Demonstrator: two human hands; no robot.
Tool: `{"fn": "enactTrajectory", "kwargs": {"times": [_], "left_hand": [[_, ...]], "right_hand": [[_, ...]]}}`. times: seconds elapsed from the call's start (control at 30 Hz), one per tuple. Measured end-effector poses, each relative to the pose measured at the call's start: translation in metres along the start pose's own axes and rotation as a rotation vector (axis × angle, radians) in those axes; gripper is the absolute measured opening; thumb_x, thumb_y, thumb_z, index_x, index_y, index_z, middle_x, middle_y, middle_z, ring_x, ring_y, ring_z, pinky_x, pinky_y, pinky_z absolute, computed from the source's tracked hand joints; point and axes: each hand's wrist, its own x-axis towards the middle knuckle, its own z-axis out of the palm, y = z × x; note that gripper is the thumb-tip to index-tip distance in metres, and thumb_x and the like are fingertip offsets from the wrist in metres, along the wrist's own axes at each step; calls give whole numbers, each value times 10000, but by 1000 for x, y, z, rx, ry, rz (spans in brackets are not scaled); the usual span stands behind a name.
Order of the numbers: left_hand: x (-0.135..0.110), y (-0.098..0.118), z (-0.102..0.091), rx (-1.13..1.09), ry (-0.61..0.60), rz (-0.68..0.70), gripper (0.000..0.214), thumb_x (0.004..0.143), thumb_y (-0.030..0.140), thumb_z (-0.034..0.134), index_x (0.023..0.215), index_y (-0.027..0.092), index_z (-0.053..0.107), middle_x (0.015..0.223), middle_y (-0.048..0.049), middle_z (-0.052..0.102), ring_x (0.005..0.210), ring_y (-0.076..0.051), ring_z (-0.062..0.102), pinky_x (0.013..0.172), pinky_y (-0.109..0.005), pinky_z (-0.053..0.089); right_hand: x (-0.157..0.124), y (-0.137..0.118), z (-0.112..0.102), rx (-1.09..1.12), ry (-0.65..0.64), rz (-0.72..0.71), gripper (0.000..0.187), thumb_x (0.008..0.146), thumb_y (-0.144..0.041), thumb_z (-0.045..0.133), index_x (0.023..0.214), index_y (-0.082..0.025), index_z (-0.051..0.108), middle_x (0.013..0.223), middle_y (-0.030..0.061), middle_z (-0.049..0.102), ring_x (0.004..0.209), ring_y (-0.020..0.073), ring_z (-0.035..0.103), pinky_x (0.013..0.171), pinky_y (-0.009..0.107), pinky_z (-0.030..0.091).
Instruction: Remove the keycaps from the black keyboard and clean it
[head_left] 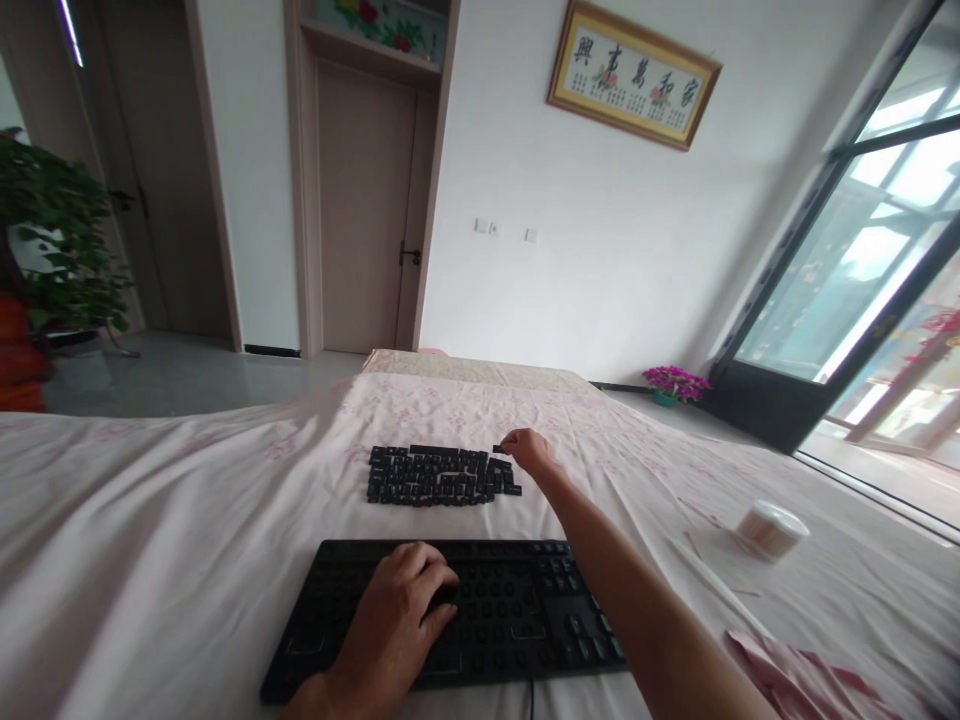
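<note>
A black keyboard (491,605) lies on the pink flowered cloth close to me, many of its keycaps off and the bare key sockets showing. My left hand (409,605) rests on its left half, fingers curled; a dark spot lies under the fingertips, and whether they grip anything is hidden. Beyond the keyboard, loose black keycaps (431,478) are laid out in rows on the cloth. My right hand (529,448) reaches to their far right corner, its fingers pinched on a small black keycap (498,449) at the cloth.
To the right are a clear round tub of cotton swabs (772,528), a white stick-like tool (724,585), thin loose sticks and a folded pink cloth (806,675). The keyboard's cable (532,695) runs toward me. A potted plant (60,235) stands far left.
</note>
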Motion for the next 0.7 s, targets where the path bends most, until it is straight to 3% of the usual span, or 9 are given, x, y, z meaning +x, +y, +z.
{"fn": "enactTrajectory", "kwargs": {"times": [0.27, 0.7], "left_hand": [[-1, -2, 3, 49, -11, -5, 233, 754, 151, 629, 952, 270, 665, 1067, -32, 599, 1033, -225, 524, 921, -376, 399], [-2, -1, 4, 80, 9, 10, 217, 774, 166, 632, 964, 268, 660, 1063, -30, 591, 1023, -220, 525, 921, -381, 409]], "right_hand": [[12, 4, 12, -37, -43, 21, 167, 744, -306, 635, 861, -281, 751, 886, 31, 720, 837, 197, 637, 662, 256, 405], [11, 7, 16, -24, -54, 22, 227, 735, -323, 601, 894, -271, 753, 892, 41, 721, 843, 196, 640, 619, 240, 389]]}}
